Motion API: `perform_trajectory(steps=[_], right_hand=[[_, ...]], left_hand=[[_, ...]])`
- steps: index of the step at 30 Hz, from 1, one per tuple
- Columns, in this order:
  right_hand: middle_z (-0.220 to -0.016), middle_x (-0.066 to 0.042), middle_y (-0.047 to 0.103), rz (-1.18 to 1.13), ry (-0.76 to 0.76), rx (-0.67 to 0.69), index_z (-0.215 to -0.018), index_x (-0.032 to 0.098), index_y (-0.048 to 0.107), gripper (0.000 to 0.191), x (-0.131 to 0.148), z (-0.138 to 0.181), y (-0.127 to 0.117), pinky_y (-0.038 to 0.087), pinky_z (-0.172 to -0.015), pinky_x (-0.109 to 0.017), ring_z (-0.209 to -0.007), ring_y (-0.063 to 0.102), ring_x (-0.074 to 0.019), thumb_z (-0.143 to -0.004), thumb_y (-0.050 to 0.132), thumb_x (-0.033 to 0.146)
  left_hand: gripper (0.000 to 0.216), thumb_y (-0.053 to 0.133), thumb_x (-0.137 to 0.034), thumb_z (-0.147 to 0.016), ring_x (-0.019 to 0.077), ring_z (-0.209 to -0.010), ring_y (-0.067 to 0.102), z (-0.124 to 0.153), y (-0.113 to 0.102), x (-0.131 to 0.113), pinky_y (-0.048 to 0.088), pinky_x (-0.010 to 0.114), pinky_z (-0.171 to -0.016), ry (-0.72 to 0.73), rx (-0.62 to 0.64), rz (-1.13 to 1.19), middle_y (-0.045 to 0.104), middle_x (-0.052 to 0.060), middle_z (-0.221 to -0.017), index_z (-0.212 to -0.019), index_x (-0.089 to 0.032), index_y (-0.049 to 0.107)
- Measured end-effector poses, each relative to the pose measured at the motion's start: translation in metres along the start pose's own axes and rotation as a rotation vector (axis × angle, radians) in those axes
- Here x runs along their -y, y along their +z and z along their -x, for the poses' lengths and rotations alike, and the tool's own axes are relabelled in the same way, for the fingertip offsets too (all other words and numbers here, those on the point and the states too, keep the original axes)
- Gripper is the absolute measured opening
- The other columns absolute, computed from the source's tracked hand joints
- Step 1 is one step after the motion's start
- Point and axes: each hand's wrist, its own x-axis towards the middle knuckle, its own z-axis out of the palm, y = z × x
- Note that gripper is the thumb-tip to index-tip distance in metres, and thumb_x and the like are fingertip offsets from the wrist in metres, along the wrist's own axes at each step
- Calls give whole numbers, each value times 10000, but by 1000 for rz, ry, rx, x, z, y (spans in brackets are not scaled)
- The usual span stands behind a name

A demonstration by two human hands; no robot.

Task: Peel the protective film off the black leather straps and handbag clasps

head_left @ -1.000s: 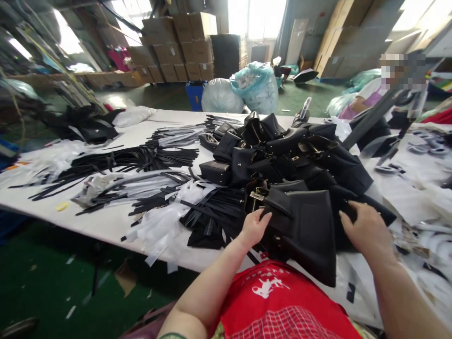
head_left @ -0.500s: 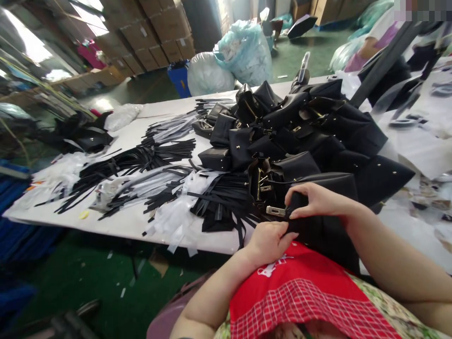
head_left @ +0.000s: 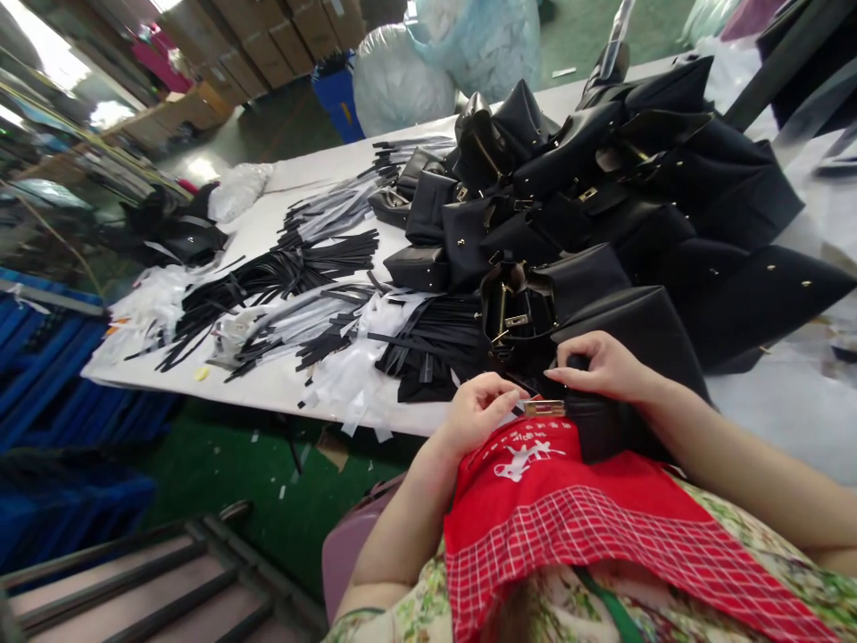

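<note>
A black handbag (head_left: 619, 430) rests against my red apron at the table's near edge. My right hand (head_left: 599, 364) is closed on its upper edge, thumb and fingers pinching the black material. A gold-coloured metal clasp (head_left: 545, 408) shows between my two hands, in front of the bag. My left hand (head_left: 483, 413) is pinched at the clasp's left side, on what looks like a narrow black strap (head_left: 518, 410); the fingertips partly hide it. Just beyond, an open black handbag (head_left: 515, 308) shows gold hardware at its mouth.
Many black handbags (head_left: 643, 192) are heaped behind and right of my hands. Bundles of black strips (head_left: 281, 272) and white wrapping (head_left: 354, 379) lie leftward on the white table (head_left: 268, 397). Large plastic sacks (head_left: 402, 85) and a blue bin (head_left: 338, 98) stand behind it.
My view has tipped downward. The clasp has turned and now sits lower, against the apron. My left hand has shifted from below the bag to the clasp's left side; my right hand still grips the bag.
</note>
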Motion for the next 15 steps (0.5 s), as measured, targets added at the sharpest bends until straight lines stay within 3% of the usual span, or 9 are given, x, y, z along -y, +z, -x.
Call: perform_trajectory(steps=[7, 11, 15], right_hand=[[-521, 18, 564, 34, -33, 0, -570, 159, 620, 349, -9, -2, -1, 370, -526, -226, -516, 468, -96, -746, 725, 442], [-501, 40, 509, 33, -52, -27, -570, 149, 614, 327, -13, -3, 2, 331, -504, -215, -497, 415, -77, -775, 693, 391], [-538, 34, 558, 74, -63, -50, -627, 151, 634, 287, -6, -4, -2, 382, -530, -212, -508, 456, -83, -800, 659, 378]], left_hand=[[293, 775, -403, -705, 97, -461, 534, -6, 8, -2, 440, 210, -481, -198, 1, 212, 608, 0, -556, -757, -131, 682], [284, 766, -403, -707, 109, -462, 542, -10, 13, -2, 444, 218, -480, -235, -36, 121, 625, 2, -565, -730, -148, 642], [378, 683, -529, -768, 129, -489, 555, -14, 13, 6, 460, 232, -513, -247, 27, 62, 602, -9, -547, -727, -166, 588]])
